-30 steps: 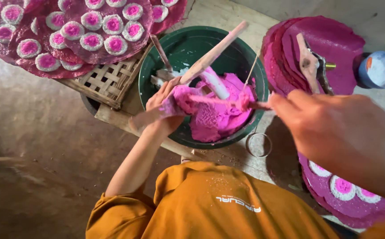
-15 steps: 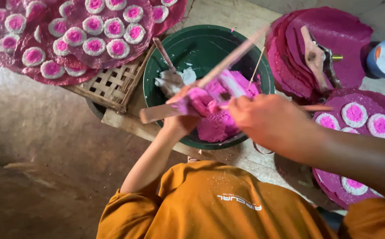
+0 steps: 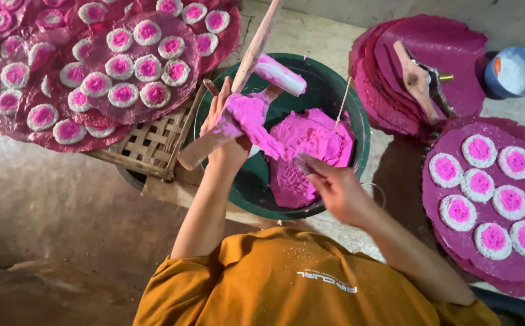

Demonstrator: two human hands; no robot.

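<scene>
While left hand grips stick, right hand scrapes dough.

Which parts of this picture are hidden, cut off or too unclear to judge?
- Head view: the right hand is motion-blurred, so what its fingers pinch is unclear.
- The left hand palm is hidden behind the paste-covered wooden stick.
- The green basin floor is hidden under pink paste.
- The tray of pink-centred discs at the right is cut off by the frame edge.
</scene>
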